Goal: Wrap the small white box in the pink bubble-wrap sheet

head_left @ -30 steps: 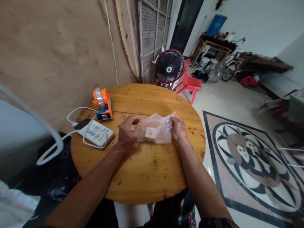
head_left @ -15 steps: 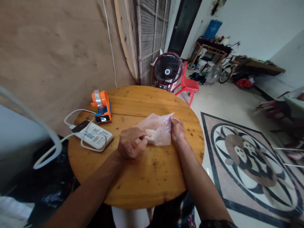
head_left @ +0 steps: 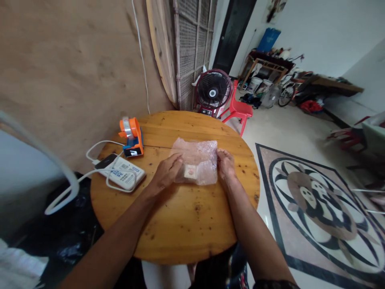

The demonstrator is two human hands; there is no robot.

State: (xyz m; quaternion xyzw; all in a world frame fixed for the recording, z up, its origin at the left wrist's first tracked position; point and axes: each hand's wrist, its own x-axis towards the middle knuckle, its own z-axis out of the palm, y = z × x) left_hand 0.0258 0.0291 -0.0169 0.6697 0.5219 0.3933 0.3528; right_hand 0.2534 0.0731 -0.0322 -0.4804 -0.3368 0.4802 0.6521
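Observation:
A clear sheet of bubble wrap [head_left: 204, 150] lies on the round wooden table [head_left: 180, 224], its near part folded up. A small whitish block with a reddish mark on top [head_left: 190, 171] rests on the wrap near its front edge, partly under the plastic. At the sheet's left edge, my left hand [head_left: 167, 171] has its fingers closed on the wrap, beside the block. My right hand [head_left: 226, 164] pinches the right edge between thumb and fingers.
An orange and blue tape dispenser [head_left: 132, 136] stands at the table's back left. In front of it lies a white power bank [head_left: 122, 174] with looped white cables. Beyond the table are a fan [head_left: 213, 90] and a red plastic chair [head_left: 239, 106].
My left hand has moved back from above the block to the wrap's left edge and gripped it. The sheet's far part lies flatter and squarer. My right hand keeps its hold.

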